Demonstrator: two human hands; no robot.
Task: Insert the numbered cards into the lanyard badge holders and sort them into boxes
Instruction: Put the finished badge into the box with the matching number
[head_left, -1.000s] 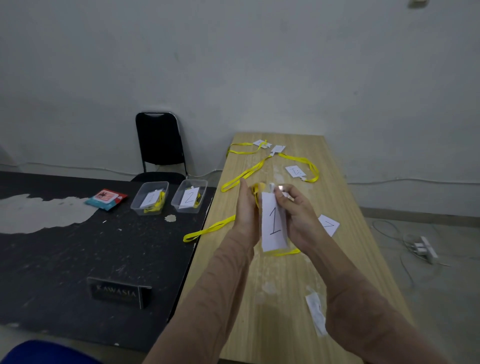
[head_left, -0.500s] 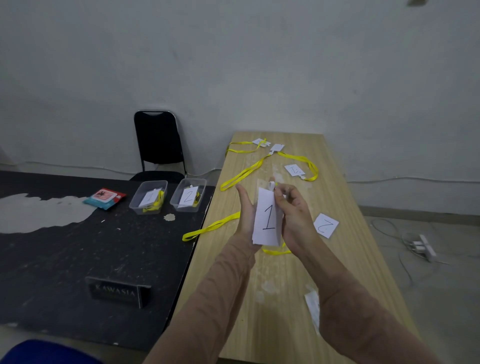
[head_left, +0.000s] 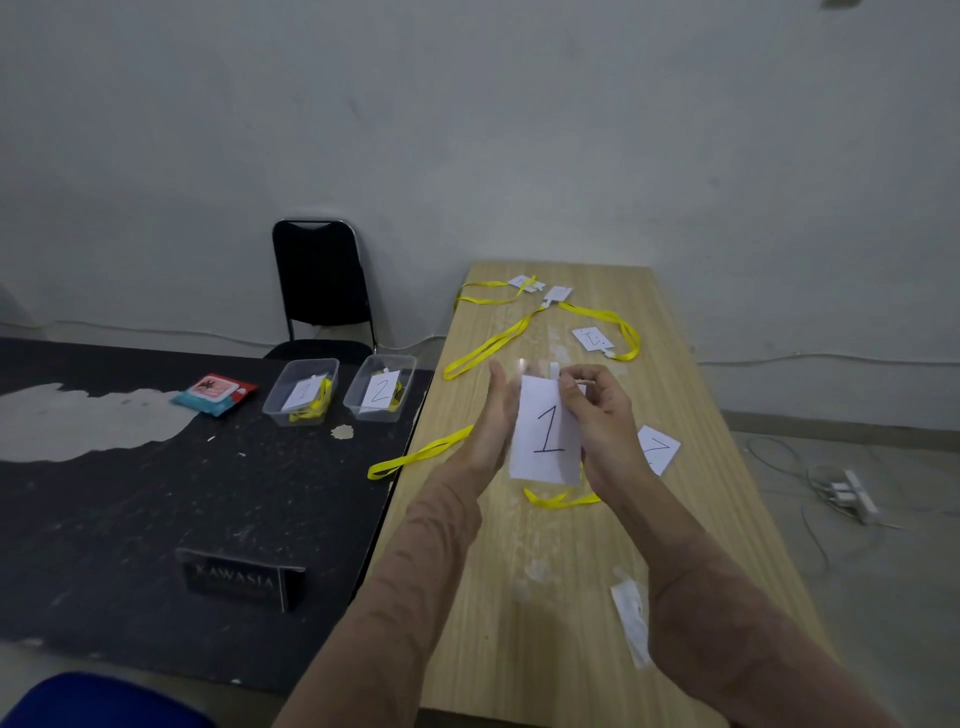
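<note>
Pinching the top right corner of the card (head_left: 545, 434) marked 1, your right hand (head_left: 605, 421) has its fingers curled over the edge. Your left hand (head_left: 485, 423) lies flat, fingers straight, against the card's left side, steadying rather than gripping. The card stands upright in the air between both hands, above the wooden table (head_left: 519, 649), not in any box.

A clear sliver just above its top edge looks like the badge holder (head_left: 554, 371) — how far the card sits inside it I cannot tell. Expect the paper to be light and quick to buckle, and the plastic probably slick. Hold both by their edges, close to the holder's mouth. The yellow lanyard (head_left: 561, 500) hangs limp below your hands and trails off left, so it may drag or snag.

Just beside your right wrist a loose card (head_left: 657, 449) lies flat. Farther left, on the black table, stand two clear boxes. The right box (head_left: 382, 395) shows a 2 and the left box (head_left: 301, 392) a fainter number — likely this card's home. More lanyards and a far card (head_left: 592, 339) lie at the table's far end.
</note>
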